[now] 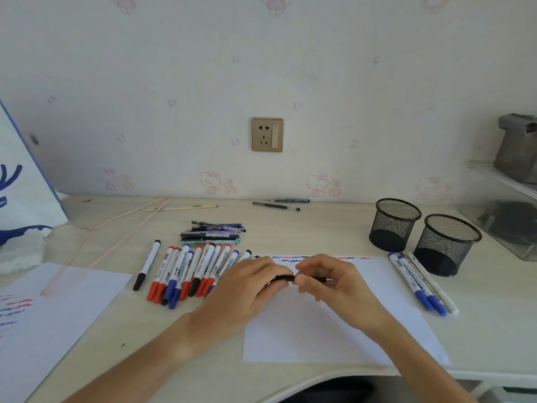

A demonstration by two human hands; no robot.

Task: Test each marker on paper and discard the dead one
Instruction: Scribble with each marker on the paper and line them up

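Note:
Both my hands meet over a white sheet of paper [334, 330] with red, blue and black squiggles along its far edge. Between them lies a thin black pen [321, 279], held level. My left hand [247, 289] grips its left end, which looks like the cap. My right hand [337, 283] pinches the barrel, whose silver tip pokes out to the right. A row of red, blue and black capped markers [189, 271] lies left of the paper. Three more markers [418, 283], two of them blue, lie to the right of the sheet.
Two black mesh pen cups [395, 225] [446, 245] stand at the right. A bundle of thin pens [213, 232] lies behind the marker row, two loose pens [276, 205] near the wall. Another scribbled sheet [52, 315] sits at the left, with a pink cord [116, 225] and a white bag [20, 187].

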